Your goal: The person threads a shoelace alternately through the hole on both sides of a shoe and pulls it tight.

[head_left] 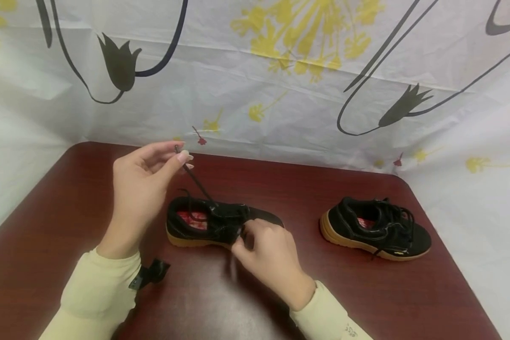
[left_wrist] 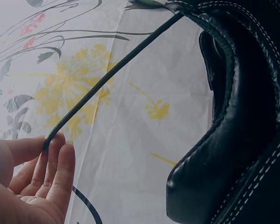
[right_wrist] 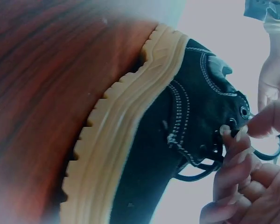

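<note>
A black shoe (head_left: 261,216) with a tan sole and red-patterned insole lies on the table, toe to the right. Above its opening, my left hand (head_left: 138,189) pinches one end of a dark shoelace (head_left: 197,183) between thumb and index finger. The lace runs taut down to the upper eyelets; in the left wrist view the same lace (left_wrist: 107,77) slants up to the shoe. My right hand (head_left: 276,255) is at the shoe's near side. Its thumb and fingertips (right_wrist: 242,133) pinch the lace beside the eyelets, where the fingers partly hide it.
A second black shoe (head_left: 391,226), laces in it, stands to the right on the dark red table (head_left: 187,302). A white floral sheet (head_left: 255,94) hangs behind the table and at its sides. A small black device (head_left: 150,274) sits at the left wrist.
</note>
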The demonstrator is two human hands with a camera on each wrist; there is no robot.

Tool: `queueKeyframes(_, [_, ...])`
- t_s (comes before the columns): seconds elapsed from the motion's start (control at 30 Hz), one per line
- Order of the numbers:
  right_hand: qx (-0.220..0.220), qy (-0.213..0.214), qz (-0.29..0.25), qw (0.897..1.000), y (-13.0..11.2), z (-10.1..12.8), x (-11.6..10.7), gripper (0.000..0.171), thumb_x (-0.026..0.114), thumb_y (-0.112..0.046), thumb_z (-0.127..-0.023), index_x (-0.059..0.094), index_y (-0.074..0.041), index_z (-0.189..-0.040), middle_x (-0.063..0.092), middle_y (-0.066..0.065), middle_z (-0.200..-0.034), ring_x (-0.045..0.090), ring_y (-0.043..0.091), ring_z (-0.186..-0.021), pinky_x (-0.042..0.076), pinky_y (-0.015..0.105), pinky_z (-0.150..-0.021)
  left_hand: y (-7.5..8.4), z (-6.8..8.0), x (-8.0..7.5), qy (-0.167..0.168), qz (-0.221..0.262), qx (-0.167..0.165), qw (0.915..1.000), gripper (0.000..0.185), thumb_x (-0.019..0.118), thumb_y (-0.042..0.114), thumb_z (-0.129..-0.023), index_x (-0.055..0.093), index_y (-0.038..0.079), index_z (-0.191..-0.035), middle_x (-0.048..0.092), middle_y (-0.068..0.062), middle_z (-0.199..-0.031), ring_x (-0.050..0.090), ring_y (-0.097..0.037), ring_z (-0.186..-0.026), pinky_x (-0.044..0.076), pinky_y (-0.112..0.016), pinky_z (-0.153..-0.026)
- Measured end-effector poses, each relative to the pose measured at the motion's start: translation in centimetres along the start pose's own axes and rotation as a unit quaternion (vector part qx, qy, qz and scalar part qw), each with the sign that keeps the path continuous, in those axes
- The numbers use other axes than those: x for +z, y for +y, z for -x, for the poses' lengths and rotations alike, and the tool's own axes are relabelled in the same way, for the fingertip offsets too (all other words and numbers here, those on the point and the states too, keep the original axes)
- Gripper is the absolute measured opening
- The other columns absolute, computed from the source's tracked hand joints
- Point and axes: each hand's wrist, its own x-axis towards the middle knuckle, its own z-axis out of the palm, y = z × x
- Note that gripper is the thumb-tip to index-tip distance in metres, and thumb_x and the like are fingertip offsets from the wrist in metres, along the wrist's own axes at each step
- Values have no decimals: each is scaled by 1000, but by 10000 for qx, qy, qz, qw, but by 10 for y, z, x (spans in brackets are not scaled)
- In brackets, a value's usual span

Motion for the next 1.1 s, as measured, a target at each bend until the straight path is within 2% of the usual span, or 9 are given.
queueKeyframes(0.07, [181, -220, -149, 9995, 0, -1, -1, 6, 69, -14, -74, 67, -19, -76, 46, -15, -55, 36, -3, -48, 31, 16, -44, -1, 0, 1, -2, -23, 33, 10000, 21, 76, 17, -91, 76, 5, -109, 73, 18, -79, 74, -4, -75, 59, -18, -72])
queueKeyframes(0.2, [531, -806, -886, 9914, 3, -2, -5, 14, 66, -13, -82, 74, -18, -92, 48, -16, -52, 37, -3, -43, 34, 17, -44, -2, -1, 2, 133, 88, 161, 9997, 21, 77, 15, -90, 77, 4, -108, 76, 12, -81, 74, -6, -74, 60, -20, -72])
queueKeyframes(0.33, [1096, -1369, -2281, 9577, 9, -2, -13, 21, 62, -4, -88, 76, -14, -101, 60, -12, -56, 54, 7, -44, 47, 21, -49, -1, -2, 1, 156, 494, 176, 9985, 22, 76, 9, -90, 76, 2, -110, 78, 5, -85, 75, -10, -76, 60, -20, -75])
queueKeyframes(0.43, [1419, -1557, -2955, 9318, 14, -1, -16, 24, 59, 1, -92, 75, -12, -104, 72, -2, -68, 69, 17, -55, 55, 25, -54, 0, -2, 1, 93, 861, 103, 9962, 23, 75, 7, -90, 76, 1, -112, 78, 3, -87, 76, -14, -79, 60, -21, -77])
queueKeyframes(0.57, [1743, -1498, -3464, 9095, 16, -2, -19, 22, 54, -1, -96, 73, -10, -104, 78, 10, -83, 74, 26, -66, 57, 33, -52, 4, -2, -1, 16, 1149, 56, 9934, 25, 75, 7, -91, 75, -1, -114, 78, 2, -88, 76, -16, -80, 60, -21, -78])
queueKeyframes(0.73, [2187, -1221, -3703, 8945, 20, -6, -24, 21, 51, -4, -97, 71, -7, -99, 72, 11, -77, 62, 27, -56, 51, 31, -50, 12, 1, -4, -117, 1359, 103, 9906, 26, 73, 7, -92, 73, -2, -116, 78, -1, -90, 76, -15, -81, 60, -23, -81])
queueKeyframes(0.87, [2522, -1218, -4074, 8693, 23, -7, -23, 17, 53, -9, -98, 69, -4, -94, 65, 11, -71, 58, 28, -54, 50, 35, -49, 20, 5, -4, -135, 1500, 294, 9882, 27, 73, 5, -91, 73, -2, -117, 79, -3, -91, 77, -17, -81, 60, -25, -82])
queueKeyframes(1.03, [2659, -1010, -4606, 8408, 22, -9, -17, 16, 52, -8, -101, 66, -2, -98, 72, 12, -85, 62, 25, -59, 51, 32, -50, 29, 10, -4, -252, 1786, 490, 9824, 29, 72, 1, -91, 72, -5, -118, 79, -7, -90, 77, -21, -78, 61, -29, -83])
queueKeyframes(1.1, [2686, -951, -4887, 8246, 22, -10, -15, 16, 49, -7, -101, 64, -2, -101, 75, 11, -92, 62, 20, -60, 50, 29, -50, 32, 12, -5, -323, 1796, 503, 9819, 28, 72, 2, -91, 72, -5, -119, 79, -8, -91, 77, -23, -79, 61, -31, -84])
